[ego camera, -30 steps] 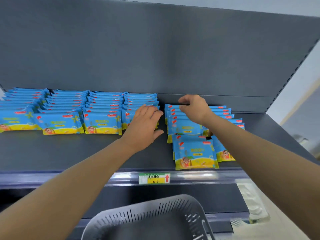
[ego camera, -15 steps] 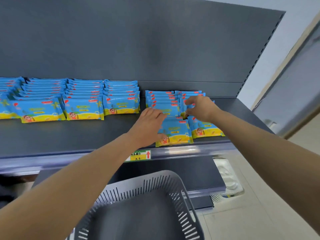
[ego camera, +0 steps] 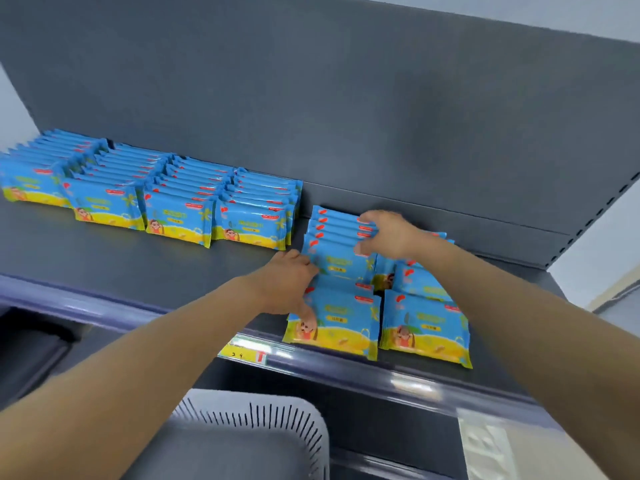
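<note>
Blue packs (ego camera: pixel 332 317), writing blurred, stand just right of the price tag (ego camera: pixel 242 353) reading "2 9". My right hand (ego camera: pixel 388 235) grips some; my left hand (ego camera: pixel 287 289) touches them, grip unclear.

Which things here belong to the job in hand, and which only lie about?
In the job: loose packets, gripped by the right hand; left hand against them.
Lying about: neat packet rows, grey basket, price label.
</note>
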Available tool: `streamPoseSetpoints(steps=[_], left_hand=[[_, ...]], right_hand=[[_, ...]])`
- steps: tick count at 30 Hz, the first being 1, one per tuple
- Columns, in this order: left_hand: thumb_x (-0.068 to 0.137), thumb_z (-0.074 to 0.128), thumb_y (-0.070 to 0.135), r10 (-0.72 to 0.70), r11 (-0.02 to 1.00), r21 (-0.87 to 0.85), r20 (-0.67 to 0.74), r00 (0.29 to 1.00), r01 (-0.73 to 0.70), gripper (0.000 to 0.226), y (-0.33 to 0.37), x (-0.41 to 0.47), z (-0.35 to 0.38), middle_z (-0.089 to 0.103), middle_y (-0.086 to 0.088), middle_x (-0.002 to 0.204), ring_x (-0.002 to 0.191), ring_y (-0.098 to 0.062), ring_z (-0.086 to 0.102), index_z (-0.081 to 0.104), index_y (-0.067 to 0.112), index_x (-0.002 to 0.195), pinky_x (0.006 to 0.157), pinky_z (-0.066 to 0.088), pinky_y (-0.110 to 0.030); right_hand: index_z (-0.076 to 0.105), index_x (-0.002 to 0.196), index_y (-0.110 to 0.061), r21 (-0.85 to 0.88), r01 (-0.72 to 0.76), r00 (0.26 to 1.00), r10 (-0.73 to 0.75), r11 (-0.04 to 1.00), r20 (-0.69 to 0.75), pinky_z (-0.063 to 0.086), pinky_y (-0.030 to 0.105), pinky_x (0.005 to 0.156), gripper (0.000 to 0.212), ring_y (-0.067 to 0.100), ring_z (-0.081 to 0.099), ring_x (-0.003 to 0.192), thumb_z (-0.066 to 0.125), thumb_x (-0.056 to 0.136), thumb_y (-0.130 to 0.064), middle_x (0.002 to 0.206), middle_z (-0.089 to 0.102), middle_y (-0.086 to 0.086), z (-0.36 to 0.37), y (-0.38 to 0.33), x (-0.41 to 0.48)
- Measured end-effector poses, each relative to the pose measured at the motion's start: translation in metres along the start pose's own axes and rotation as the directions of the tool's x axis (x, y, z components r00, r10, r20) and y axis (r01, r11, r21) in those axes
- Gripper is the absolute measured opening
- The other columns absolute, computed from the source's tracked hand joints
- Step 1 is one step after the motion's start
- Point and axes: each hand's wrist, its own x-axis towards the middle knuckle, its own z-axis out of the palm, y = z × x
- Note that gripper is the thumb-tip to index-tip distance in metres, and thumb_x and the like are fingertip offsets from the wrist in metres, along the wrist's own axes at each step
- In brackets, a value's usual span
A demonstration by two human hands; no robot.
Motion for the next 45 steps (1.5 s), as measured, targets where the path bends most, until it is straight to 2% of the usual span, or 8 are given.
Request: streamPoseSetpoints(steps=[7,14,19,24,28,33,40,45], left_hand=[[0.067,0.078,0.045,-0.116,0.976,-0.169,0.138,0.984,0.138,0.074,0.009,0.002,-0.008,0.044,-0.003,0.116,0.110,-0.023,0.038,0.041,0.021,0.126,0.093,0.033,-0.030],[0.062,0.075,0.059,-0.048,0.995,-0.078,0.112,0.993,0.057,0.098,-0.001,0.010,-0.004,0.027,0.003,0.139,0.129,-0.020,0.028,0.028,0.021,0.140,0.111,0.023,-0.037],[0.057,0.077,0.059,-0.021,0.998,-0.061,0.106,0.994,0.028,0.091,-0.003,0.018,-0.004,0.030,0.002,0.124,0.117,-0.020,0.030,0.032,0.020,0.127,0.104,0.029,-0.037],[0.065,0.076,0.035,-0.059,0.989,-0.142,-0.132,0.990,0.041,0.061,-0.014,0.027,-0.015,0.051,0.000,0.098,0.094,-0.021,0.050,0.029,0.021,0.101,0.081,0.034,-0.035],[0.068,0.072,0.039,-0.073,0.995,-0.079,-0.169,0.983,0.060,0.061,-0.019,0.033,-0.014,0.053,0.001,0.106,0.096,-0.020,0.052,0.034,0.018,0.111,0.084,0.035,-0.036],[0.070,0.066,0.041,-0.109,0.994,-0.046,-0.217,0.970,0.102,0.056,-0.023,0.045,-0.010,0.052,0.005,0.105,0.096,-0.017,0.052,0.038,0.020,0.113,0.094,0.031,-0.034],[0.070,0.064,0.044,-0.165,0.986,-0.007,-0.271,0.948,0.169,0.052,-0.025,0.056,-0.010,0.050,0.006,0.105,0.100,-0.017,0.046,0.039,0.021,0.109,0.100,0.021,-0.033],[0.074,0.062,0.045,-0.153,0.987,0.018,-0.217,0.964,0.161,0.057,-0.021,0.054,-0.012,0.044,0.004,0.109,0.109,-0.019,0.041,0.036,0.020,0.118,0.107,0.019,-0.037]], right_hand=[[0.016,0.150,-0.020,-0.120,0.098,0.979,-0.074,0.988,0.190,0.021,0.042,0.117,0.104,0.024,0.013,0.144,0.072,0.071,-0.056,0.156,0.018,0.002,0.005,0.011,0.040],[0.012,0.150,-0.023,-0.248,0.072,0.982,-0.025,0.966,0.186,0.017,0.044,0.114,0.104,0.025,0.008,0.145,0.065,0.071,-0.064,0.157,0.015,-0.001,0.009,0.011,0.046],[0.015,0.150,-0.023,-0.230,0.026,0.991,0.005,0.973,0.131,0.015,0.044,0.115,0.103,0.025,0.009,0.144,0.064,0.071,-0.066,0.156,0.018,-0.002,0.018,0.013,0.043],[0.027,0.145,-0.023,-0.172,0.026,0.995,-0.008,0.985,0.104,0.021,0.042,0.115,0.090,0.027,0.018,0.142,0.060,0.074,-0.067,0.150,0.029,0.000,0.020,0.018,0.043],[0.031,0.145,-0.016,0.048,-0.025,0.991,0.018,0.999,0.129,0.028,0.035,0.114,0.081,0.024,0.029,0.140,0.055,0.082,-0.062,0.152,0.031,0.004,0.004,0.024,0.066],[0.031,0.145,-0.008,-0.013,-0.084,0.962,0.084,0.996,0.261,0.030,0.033,0.109,0.085,0.024,0.035,0.137,0.049,0.084,-0.064,0.152,0.032,0.007,-0.001,0.024,0.089],[0.059,0.104,-0.009,-0.087,-0.098,0.960,0.117,0.991,0.254,0.044,0.029,0.072,0.071,0.021,0.056,0.089,0.042,0.081,-0.074,0.104,0.058,0.007,0.001,0.005,0.103],[0.061,0.116,-0.011,-0.050,-0.155,0.917,0.163,0.987,0.364,0.045,0.033,0.088,0.083,0.023,0.059,0.108,0.041,0.075,-0.080,0.124,0.060,0.007,-0.005,0.009,0.105]])
